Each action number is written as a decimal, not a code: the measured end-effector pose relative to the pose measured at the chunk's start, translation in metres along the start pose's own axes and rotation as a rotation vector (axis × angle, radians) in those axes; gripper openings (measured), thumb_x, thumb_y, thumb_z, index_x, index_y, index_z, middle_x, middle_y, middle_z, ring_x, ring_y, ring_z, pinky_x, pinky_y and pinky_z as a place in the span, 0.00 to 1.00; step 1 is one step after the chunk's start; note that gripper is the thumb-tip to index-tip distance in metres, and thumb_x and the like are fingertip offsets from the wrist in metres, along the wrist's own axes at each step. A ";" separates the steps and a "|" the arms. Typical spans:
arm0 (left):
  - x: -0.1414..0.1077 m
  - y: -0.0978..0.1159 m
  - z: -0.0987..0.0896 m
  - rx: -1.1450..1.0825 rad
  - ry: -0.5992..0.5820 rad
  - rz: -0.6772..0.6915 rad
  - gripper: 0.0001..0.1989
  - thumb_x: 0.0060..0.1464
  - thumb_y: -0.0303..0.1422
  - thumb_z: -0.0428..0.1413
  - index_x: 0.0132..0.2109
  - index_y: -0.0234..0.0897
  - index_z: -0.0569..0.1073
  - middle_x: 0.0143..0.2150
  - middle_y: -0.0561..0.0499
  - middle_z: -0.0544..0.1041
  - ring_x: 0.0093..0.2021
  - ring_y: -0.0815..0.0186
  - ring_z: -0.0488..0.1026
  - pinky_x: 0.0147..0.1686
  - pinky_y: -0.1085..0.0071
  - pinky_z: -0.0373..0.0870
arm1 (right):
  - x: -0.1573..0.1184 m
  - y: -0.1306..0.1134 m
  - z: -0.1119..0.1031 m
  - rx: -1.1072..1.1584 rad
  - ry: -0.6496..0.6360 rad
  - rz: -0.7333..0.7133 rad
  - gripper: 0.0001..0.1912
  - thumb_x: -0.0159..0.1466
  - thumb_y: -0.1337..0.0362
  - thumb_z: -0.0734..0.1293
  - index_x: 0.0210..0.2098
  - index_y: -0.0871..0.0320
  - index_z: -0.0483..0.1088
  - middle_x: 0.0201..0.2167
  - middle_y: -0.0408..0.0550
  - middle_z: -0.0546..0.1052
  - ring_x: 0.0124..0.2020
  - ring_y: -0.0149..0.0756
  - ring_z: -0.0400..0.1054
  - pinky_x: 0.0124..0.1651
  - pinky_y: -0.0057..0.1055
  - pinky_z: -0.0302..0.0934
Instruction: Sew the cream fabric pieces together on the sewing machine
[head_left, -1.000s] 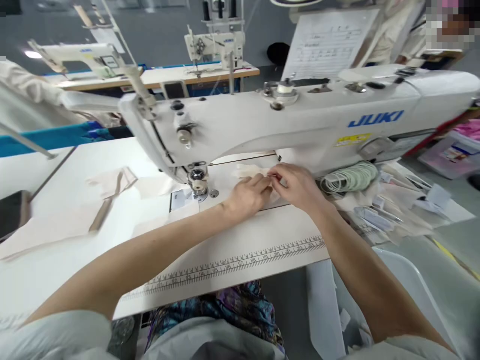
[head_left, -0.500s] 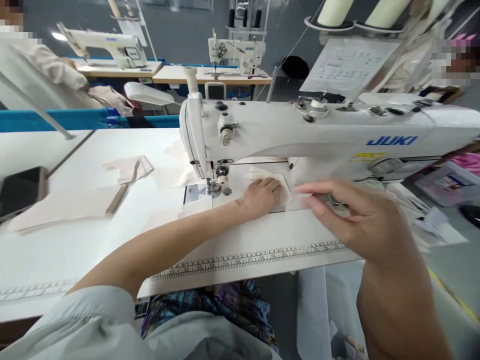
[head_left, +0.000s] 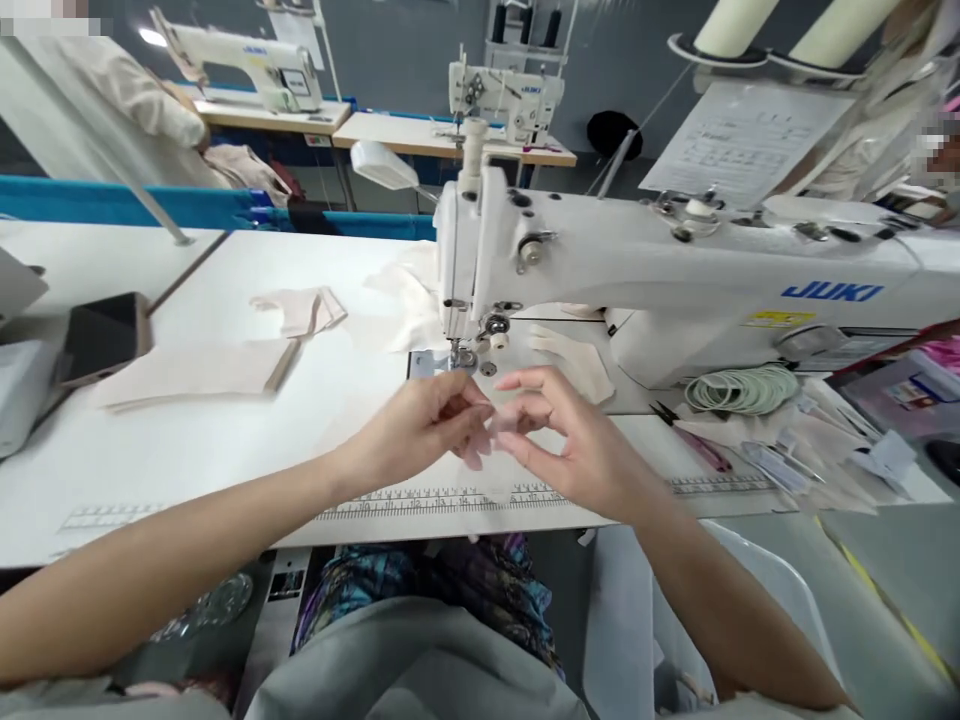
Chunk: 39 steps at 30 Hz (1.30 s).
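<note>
My left hand (head_left: 431, 430) is closed in a pinch in front of the sewing machine's needle area (head_left: 455, 355). Something small and pale may be between its fingertips, but blur hides what it is. Facing it, my right hand (head_left: 574, 440) has curved fingers spread apart, its thumb tip close to the left fingertips. Both hands are above the white table near its printed ruler (head_left: 442, 500). Behind the right hand, pale fabric pieces (head_left: 581, 362) lie under the machine arm. More pale fabric (head_left: 409, 295) is bunched left of the needle.
On the left lie cut fabric pieces (head_left: 199, 375) and a phone (head_left: 107, 338). Thread snips (head_left: 701, 445), a coil of pale green cord (head_left: 741, 388) and scraps are on the right. A plastic bin (head_left: 619, 620) stands below the table edge. A person's sleeve (head_left: 142, 95) shows at upper left.
My left hand has left the fabric under the machine arm and come back toward the front edge. My right hand has moved left to meet it. The view has shifted.
</note>
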<state>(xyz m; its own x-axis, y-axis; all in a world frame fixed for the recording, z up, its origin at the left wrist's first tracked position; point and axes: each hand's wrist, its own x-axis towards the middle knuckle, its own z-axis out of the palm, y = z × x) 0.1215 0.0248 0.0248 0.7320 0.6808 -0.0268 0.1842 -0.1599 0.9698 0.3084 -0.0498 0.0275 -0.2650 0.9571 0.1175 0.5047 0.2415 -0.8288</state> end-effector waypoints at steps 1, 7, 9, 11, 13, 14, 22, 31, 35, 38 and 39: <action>-0.005 0.000 -0.008 -0.014 0.029 -0.038 0.11 0.60 0.40 0.52 0.35 0.35 0.66 0.26 0.50 0.77 0.25 0.68 0.76 0.27 0.72 0.74 | 0.002 -0.001 0.008 0.070 -0.039 -0.021 0.15 0.66 0.64 0.63 0.51 0.53 0.60 0.39 0.43 0.75 0.41 0.30 0.71 0.46 0.30 0.65; -0.012 -0.018 -0.047 -0.035 0.161 -0.235 0.13 0.56 0.42 0.56 0.34 0.36 0.68 0.26 0.50 0.79 0.22 0.69 0.75 0.25 0.71 0.75 | 0.020 0.001 0.043 0.318 -0.285 0.061 0.09 0.67 0.63 0.61 0.44 0.57 0.70 0.43 0.49 0.76 0.44 0.33 0.72 0.46 0.31 0.67; -0.001 -0.028 -0.053 -0.022 0.161 -0.277 0.12 0.56 0.40 0.56 0.34 0.36 0.68 0.27 0.49 0.79 0.24 0.68 0.76 0.27 0.70 0.76 | 0.028 0.008 0.045 0.349 -0.300 0.152 0.10 0.67 0.64 0.61 0.44 0.59 0.70 0.39 0.49 0.77 0.41 0.33 0.73 0.42 0.31 0.68; 0.013 -0.036 -0.057 0.033 0.136 -0.288 0.10 0.57 0.38 0.55 0.34 0.36 0.68 0.27 0.50 0.78 0.25 0.68 0.76 0.27 0.70 0.75 | 0.036 0.015 0.043 0.390 -0.296 0.241 0.09 0.66 0.64 0.61 0.42 0.61 0.70 0.37 0.50 0.77 0.36 0.32 0.73 0.38 0.30 0.69; 0.026 -0.041 -0.059 0.164 0.125 -0.242 0.08 0.56 0.36 0.55 0.34 0.36 0.70 0.26 0.52 0.77 0.26 0.68 0.75 0.27 0.71 0.72 | 0.042 0.023 0.041 0.427 -0.294 0.310 0.09 0.66 0.64 0.61 0.42 0.61 0.70 0.39 0.51 0.77 0.35 0.31 0.73 0.36 0.30 0.70; 0.033 -0.043 -0.060 0.254 0.125 -0.210 0.07 0.56 0.36 0.55 0.34 0.36 0.71 0.27 0.52 0.76 0.27 0.69 0.74 0.28 0.71 0.71 | 0.043 0.026 0.040 0.439 -0.299 0.337 0.10 0.66 0.64 0.62 0.42 0.61 0.70 0.40 0.52 0.77 0.35 0.31 0.73 0.35 0.29 0.70; 0.056 -0.063 -0.062 0.666 0.159 -0.061 0.09 0.55 0.36 0.52 0.34 0.36 0.74 0.36 0.51 0.74 0.33 0.68 0.69 0.31 0.71 0.64 | 0.050 0.044 0.039 0.513 -0.292 0.411 0.10 0.66 0.63 0.61 0.43 0.62 0.70 0.36 0.49 0.75 0.27 0.26 0.71 0.25 0.22 0.66; 0.060 -0.067 -0.060 0.744 0.187 -0.060 0.07 0.55 0.34 0.52 0.34 0.38 0.74 0.37 0.52 0.74 0.34 0.68 0.69 0.31 0.72 0.62 | 0.054 0.047 0.037 0.536 -0.306 0.455 0.10 0.67 0.62 0.60 0.43 0.61 0.69 0.32 0.43 0.73 0.20 0.22 0.68 0.22 0.20 0.63; 0.060 -0.066 -0.059 0.742 0.190 -0.069 0.07 0.55 0.34 0.53 0.34 0.38 0.74 0.37 0.52 0.74 0.35 0.67 0.70 0.32 0.71 0.63 | 0.053 0.050 0.037 0.548 -0.306 0.447 0.11 0.68 0.61 0.60 0.43 0.60 0.69 0.33 0.42 0.72 0.19 0.22 0.68 0.22 0.20 0.63; 0.061 -0.065 -0.059 0.745 0.183 -0.086 0.07 0.55 0.35 0.53 0.34 0.38 0.74 0.37 0.52 0.74 0.36 0.66 0.70 0.32 0.71 0.62 | 0.053 0.050 0.037 0.548 -0.315 0.462 0.11 0.68 0.61 0.59 0.44 0.60 0.68 0.32 0.41 0.72 0.18 0.22 0.68 0.21 0.20 0.63; 0.061 -0.065 -0.058 0.747 0.181 -0.090 0.07 0.55 0.34 0.53 0.35 0.38 0.74 0.37 0.52 0.74 0.36 0.66 0.70 0.32 0.71 0.62 | 0.053 0.050 0.037 0.545 -0.320 0.466 0.11 0.68 0.61 0.59 0.44 0.60 0.68 0.31 0.41 0.72 0.18 0.22 0.68 0.21 0.20 0.63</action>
<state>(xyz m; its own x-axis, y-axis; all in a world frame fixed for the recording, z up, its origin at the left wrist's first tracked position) 0.1156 0.1181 -0.0253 0.5864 0.8100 0.0050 0.6786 -0.4947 0.5429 0.2892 0.0068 -0.0278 -0.3907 0.8274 -0.4035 0.1701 -0.3659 -0.9150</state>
